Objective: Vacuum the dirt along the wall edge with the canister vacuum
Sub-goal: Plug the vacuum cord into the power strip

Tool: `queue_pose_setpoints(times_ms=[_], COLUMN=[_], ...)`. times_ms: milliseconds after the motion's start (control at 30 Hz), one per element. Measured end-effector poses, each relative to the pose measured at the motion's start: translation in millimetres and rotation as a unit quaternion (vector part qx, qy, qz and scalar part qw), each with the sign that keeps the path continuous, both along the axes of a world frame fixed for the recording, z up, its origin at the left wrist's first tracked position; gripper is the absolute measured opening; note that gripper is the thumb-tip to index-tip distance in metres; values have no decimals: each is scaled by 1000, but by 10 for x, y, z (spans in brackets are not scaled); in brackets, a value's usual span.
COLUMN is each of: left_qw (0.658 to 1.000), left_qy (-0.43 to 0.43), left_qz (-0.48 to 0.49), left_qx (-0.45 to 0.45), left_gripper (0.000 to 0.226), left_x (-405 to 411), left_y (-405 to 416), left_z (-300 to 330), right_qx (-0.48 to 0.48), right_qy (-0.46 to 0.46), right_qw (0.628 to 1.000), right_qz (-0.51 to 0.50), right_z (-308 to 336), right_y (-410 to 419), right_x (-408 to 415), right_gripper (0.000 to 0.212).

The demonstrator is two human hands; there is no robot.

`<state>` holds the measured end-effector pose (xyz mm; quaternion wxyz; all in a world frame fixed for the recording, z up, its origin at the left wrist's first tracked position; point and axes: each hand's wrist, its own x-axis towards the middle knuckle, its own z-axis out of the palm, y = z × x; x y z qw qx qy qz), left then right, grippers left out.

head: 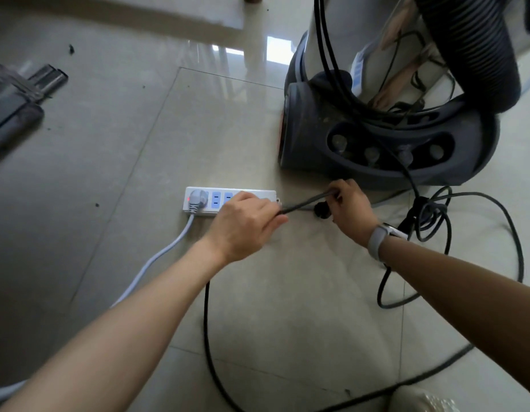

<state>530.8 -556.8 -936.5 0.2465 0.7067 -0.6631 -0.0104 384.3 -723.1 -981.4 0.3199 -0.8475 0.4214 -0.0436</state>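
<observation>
The canister vacuum (385, 135) stands on the tiled floor at the upper right, steel drum on a dark wheeled base, with a thick ribbed black hose (477, 46) hanging over it. Its black power cord (305, 202) runs taut between my hands. My left hand (245, 224) grips the cord over the white power strip (198, 200). My right hand (351, 208) holds the cord just beside its black plug (321, 210), which hangs close to the floor. The rest of the cord loops loosely on the floor to the right and below.
A grey plug with a pale cable (168, 248) sits in the strip's left socket, beside a red light. A dark floor nozzle (17, 102) lies at the far left. Dark specks of dirt (71, 49) dot the tiles. A pale wall base runs across the top.
</observation>
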Motion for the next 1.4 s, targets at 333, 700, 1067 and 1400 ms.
queue_pose_setpoints(times_ms=[333,700,1067,1400], left_qw=[948,933,868,897], left_qy=[-91,178,358,256], left_qz=[-49,205,343,361], left_qx=[301,237,0,-18], left_gripper=[39,84,12,16], left_x=[196,715,758,804], left_y=[336,367,280,199], left_z=[-293,-135,-136,-120], right_qx=[-109,101,139,225], right_qy=[-13,-124,-127,-102], right_qw=[976,981,976,967], right_qz=[188,108,110,60], right_z=[251,113,122,83], right_y=[-55,326,348,338], right_x=[135,865,1148,1257], right_gripper=[20,13,15,16])
